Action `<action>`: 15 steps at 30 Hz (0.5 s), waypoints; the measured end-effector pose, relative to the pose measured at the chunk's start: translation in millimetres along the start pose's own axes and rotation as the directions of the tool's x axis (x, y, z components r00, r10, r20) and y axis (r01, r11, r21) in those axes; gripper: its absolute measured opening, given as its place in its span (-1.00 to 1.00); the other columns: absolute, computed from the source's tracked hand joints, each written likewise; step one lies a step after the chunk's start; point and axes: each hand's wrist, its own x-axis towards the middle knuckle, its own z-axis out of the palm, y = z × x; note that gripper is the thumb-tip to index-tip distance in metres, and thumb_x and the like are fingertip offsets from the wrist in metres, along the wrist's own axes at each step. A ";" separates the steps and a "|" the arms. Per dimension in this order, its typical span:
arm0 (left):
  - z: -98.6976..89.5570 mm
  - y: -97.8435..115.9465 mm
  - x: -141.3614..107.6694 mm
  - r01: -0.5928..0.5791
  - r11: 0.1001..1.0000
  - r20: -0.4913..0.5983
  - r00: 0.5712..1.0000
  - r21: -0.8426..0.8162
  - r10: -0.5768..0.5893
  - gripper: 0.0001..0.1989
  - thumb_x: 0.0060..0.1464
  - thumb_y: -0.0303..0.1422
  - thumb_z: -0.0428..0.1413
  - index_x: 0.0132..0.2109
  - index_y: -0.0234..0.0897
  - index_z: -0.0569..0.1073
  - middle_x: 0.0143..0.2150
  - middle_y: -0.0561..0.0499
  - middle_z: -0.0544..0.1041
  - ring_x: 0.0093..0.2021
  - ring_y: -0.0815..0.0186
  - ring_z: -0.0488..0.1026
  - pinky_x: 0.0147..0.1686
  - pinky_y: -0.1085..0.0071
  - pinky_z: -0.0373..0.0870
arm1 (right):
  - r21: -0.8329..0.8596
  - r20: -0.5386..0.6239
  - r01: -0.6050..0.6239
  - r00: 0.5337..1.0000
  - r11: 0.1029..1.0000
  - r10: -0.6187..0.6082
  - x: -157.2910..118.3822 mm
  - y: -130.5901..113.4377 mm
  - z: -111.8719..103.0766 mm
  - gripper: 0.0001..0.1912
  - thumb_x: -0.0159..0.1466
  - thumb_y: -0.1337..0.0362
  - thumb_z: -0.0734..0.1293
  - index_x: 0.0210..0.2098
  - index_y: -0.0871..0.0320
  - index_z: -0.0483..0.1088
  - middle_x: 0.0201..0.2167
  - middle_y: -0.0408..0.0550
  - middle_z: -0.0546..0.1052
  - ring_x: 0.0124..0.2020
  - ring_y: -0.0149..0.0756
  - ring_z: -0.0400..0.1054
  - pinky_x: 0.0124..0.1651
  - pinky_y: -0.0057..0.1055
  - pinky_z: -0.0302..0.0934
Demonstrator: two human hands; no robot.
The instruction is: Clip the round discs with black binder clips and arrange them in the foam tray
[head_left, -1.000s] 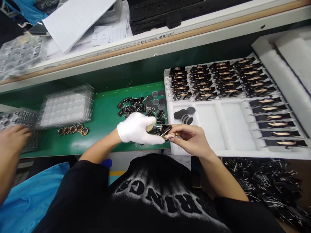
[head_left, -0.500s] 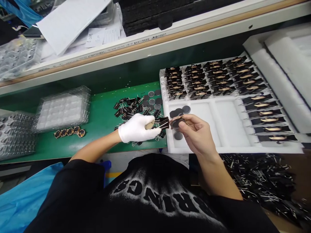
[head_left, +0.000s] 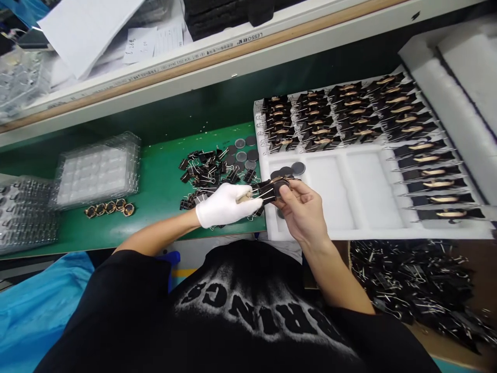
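Note:
My left hand [head_left: 227,205], in a white glove with bare fingertips, pinches the wire handles of a black binder clip [head_left: 267,192]. Bare, my right hand [head_left: 305,207] grips a dark round disc [head_left: 282,186] with a copper-coloured edge between thumb and fingers. The clip's mouth meets the disc's left edge; whether it is clamped on, I cannot tell. Below and behind my hands, loose dark discs [head_left: 298,168] rest on the white foam tray [head_left: 334,191]. Left of the tray, a heap of binder clips [head_left: 205,168] and more round discs [head_left: 240,156] lie on the green table.
Rows of clipped pieces [head_left: 355,111] fill the tray's back and right side. Clear plastic trays [head_left: 97,171] and several copper-rimmed rings [head_left: 111,207] are at left. A shelf edge [head_left: 233,52] crosses above. A box of binder clips [head_left: 411,280] sits below right.
My right hand has moved left with the disc, bringing it against the binder clip. My left hand has shifted slightly right, still pinching the clip. The camera view has moved a little.

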 end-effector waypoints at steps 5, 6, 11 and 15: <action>-32.0 -15.9 17.8 -0.125 0.928 0.080 0.991 0.351 0.103 -0.56 0.36 -0.03 -0.04 -0.25 -0.25 0.51 -0.43 0.05 0.53 -0.44 0.36 0.41 -0.35 0.42 0.24 | 0.183 -0.059 0.036 0.998 0.983 -0.025 -1.4 7.0 2.8 -0.65 0.09 0.05 0.65 -0.25 0.03 0.54 -0.23 -0.21 0.62 -0.23 -0.41 0.53 -0.17 -0.41 0.51; -42.0 -21.4 25.9 -0.077 0.862 0.015 0.997 0.500 0.080 -0.51 0.37 0.02 -0.07 -0.22 -0.26 0.54 -0.40 0.00 0.56 -0.40 0.30 0.46 -0.33 0.39 0.24 | 0.229 -0.072 0.026 0.997 0.973 -0.010 -1.1 8.0 3.6 -0.65 0.10 0.05 0.64 -0.25 0.03 0.53 -0.25 -0.23 0.60 -0.25 -0.43 0.50 -0.18 -0.44 0.50; -70.1 -53.8 67.7 0.210 0.460 -0.150 0.975 0.863 -0.163 -0.33 0.32 0.15 -0.11 -0.25 -0.34 0.60 -0.40 -0.21 0.57 -0.27 -0.01 0.59 -0.33 0.32 0.18 | 0.301 -0.081 -0.107 0.987 0.948 0.138 -1.2 12.6 5.8 -0.66 0.11 0.04 0.63 -0.28 0.06 0.52 -0.38 -0.25 0.48 -0.39 -0.51 0.37 -0.34 -0.55 0.37; -71.3 -64.1 68.9 0.167 0.433 -0.134 0.985 0.886 -0.104 -0.52 0.37 -0.18 -0.13 -0.30 -0.34 0.58 -0.42 -0.19 0.56 -0.32 0.06 0.56 -0.37 0.33 0.09 | 0.163 -0.003 -0.143 0.989 0.976 0.145 -5.2 13.4 0.3 -0.70 0.13 0.06 0.61 -0.25 0.04 0.57 -0.32 -0.20 0.57 -0.34 -0.45 0.41 -0.27 -0.48 0.42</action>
